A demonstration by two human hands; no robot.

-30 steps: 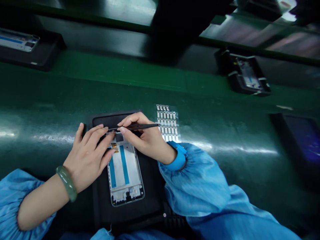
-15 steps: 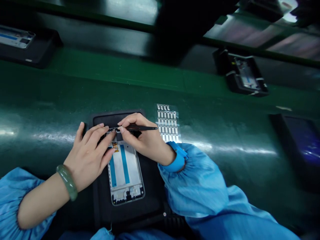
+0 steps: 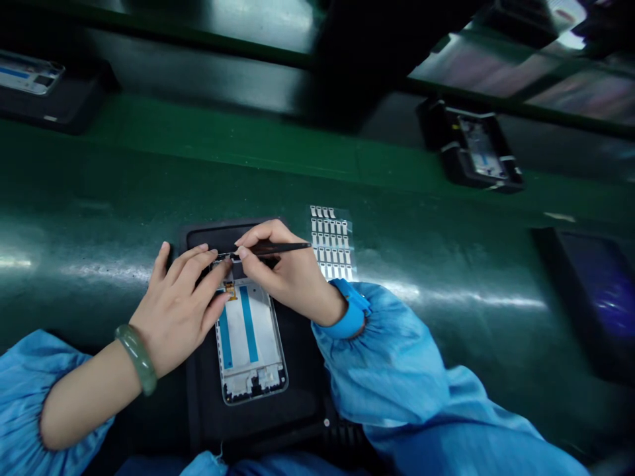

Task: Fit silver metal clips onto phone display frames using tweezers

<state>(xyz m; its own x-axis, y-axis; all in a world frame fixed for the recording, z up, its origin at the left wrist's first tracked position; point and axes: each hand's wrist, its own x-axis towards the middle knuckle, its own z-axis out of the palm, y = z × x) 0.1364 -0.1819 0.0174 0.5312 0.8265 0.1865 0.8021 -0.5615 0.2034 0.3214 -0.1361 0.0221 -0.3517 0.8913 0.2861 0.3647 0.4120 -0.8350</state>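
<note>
Green line belt [image 3: 436, 225], glossy and lit in streaks, runs across the head view. A black tray [image 3: 302, 390] lies on it at centre, close to the wearer. A phone frame [image 3: 251, 344] lies flat in this tray, its long axis pointing away from the wearer. Its white backing carries two blue stripes, and a small orange flex [image 3: 229, 289] sits near its far end.

Left hand [image 3: 176, 311]: fingers spread apart, fingertips on the far end of the phone frame; not clamped. A green bangle [image 3: 137, 359] sits on the left wrist.

Right hand [image 3: 285, 277]: thumb and fingers together, pinching black tweezers [image 3: 278, 248] like a pen. The tweezer tips are at the far end of the phone frame, just beside the left fingertips. Whether the tips grip any part is too small to tell.

Blue sleeves cover both forearms; the right cuff [image 3: 352, 311] is gathered at the wrist. A clear sheet of small silver parts [image 3: 331, 243] lies on the belt just beyond the right hand, beside the tray. Further along the belt, two more black trays [image 3: 469, 149] [image 3: 34, 86] hold similar frames. A dark panel [image 3: 585, 291] stands at the right edge.
</note>
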